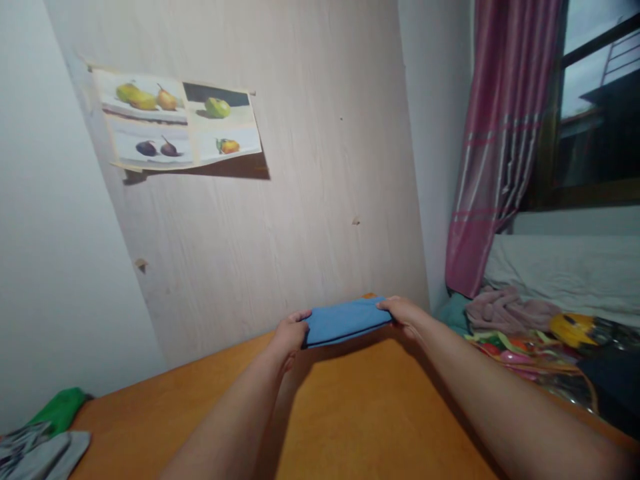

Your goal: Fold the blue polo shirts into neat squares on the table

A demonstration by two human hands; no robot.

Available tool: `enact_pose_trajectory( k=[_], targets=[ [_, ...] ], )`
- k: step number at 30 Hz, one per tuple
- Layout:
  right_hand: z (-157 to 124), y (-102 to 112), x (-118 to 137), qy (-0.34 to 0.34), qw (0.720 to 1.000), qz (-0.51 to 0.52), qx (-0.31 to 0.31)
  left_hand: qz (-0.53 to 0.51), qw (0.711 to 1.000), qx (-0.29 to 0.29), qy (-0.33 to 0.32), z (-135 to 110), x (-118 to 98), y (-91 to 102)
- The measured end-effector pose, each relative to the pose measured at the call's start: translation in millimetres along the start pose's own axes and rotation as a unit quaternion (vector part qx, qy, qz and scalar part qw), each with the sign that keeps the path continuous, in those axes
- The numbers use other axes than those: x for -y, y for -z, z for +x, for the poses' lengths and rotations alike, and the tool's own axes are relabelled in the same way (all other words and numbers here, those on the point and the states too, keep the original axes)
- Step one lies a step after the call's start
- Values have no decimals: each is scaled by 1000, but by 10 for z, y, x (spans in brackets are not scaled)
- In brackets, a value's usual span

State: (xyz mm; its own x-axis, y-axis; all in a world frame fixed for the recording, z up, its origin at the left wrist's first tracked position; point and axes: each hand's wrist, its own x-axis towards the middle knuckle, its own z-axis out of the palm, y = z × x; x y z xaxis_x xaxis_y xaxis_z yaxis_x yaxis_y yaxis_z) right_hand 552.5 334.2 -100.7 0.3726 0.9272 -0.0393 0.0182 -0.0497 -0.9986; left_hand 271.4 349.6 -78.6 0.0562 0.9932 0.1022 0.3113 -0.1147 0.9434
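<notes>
A folded piece of blue cloth (347,321) is stretched between my two hands, just over the far part of the orange-brown wooden surface (350,413). Its left end is gripped by my left hand (291,337), thumb on top and fingers underneath. At the right end, my right hand (403,313) pinches the cloth in the same way, with most of its fingers hidden below. The cloth lies roughly level and casts a shadow on the wood. What kind of cloth item it is I cannot tell.
Behind the surface rises a pale wood-grain panel (310,200) with a fruit picture sheet (185,123). Green cloth (60,410) and grey cloth (55,457) lie at the left front. To the right are a pink curtain (500,147), a pinkish towel (510,310) and a bag of colourful items (525,363).
</notes>
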Motion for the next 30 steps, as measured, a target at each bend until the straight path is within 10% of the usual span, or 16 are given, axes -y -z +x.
enact_pose_trajectory(
  k=[12,30],
  targets=[
    [880,-114,-126,-18,975,219,-32,-97,994,-28,-27,826,30,-401],
    [1225,-65,-524,-58,965,251,-56,-236,970,-35,50,1008,713,-683]
  ],
)
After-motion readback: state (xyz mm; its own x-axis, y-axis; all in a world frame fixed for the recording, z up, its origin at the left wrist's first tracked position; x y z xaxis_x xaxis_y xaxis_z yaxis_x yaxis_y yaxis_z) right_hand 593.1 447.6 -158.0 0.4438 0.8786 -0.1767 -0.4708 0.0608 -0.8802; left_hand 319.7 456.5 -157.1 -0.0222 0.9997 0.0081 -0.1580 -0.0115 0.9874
